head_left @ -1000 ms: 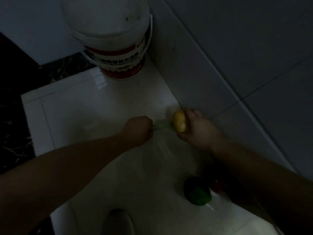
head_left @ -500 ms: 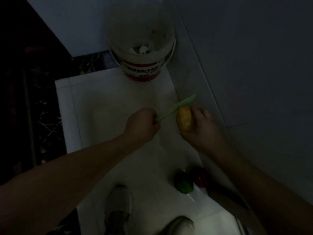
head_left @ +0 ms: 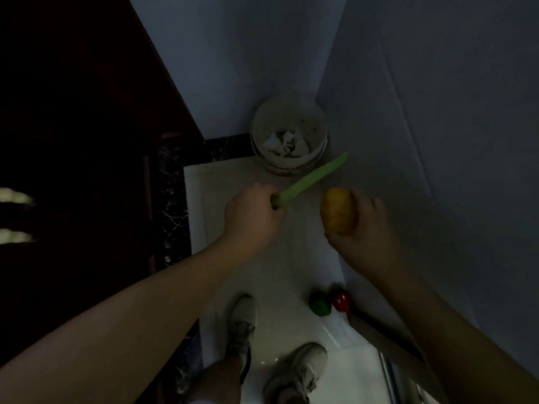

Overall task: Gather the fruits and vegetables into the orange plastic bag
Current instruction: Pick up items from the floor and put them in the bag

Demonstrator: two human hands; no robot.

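Standing up has lifted both finds off the floor [head_left: 210, 199]: left hand [head_left: 250, 217] fisted round a long green vegetable [head_left: 312, 179], right hand [head_left: 361, 231] curled round a potato [head_left: 338, 211], green pepper [head_left: 320, 304] and red fruit [head_left: 340, 299] left at 5 o'clock, orange bag unseen.

a pale tiled floor [head_left: 224, 185] carried a white bucket [head_left: 287, 166] in the corner, while a green pepper [head_left: 320, 304] and a red fruit [head_left: 341, 299] lay side by side at the right wall, near grey shoes [head_left: 243, 319].
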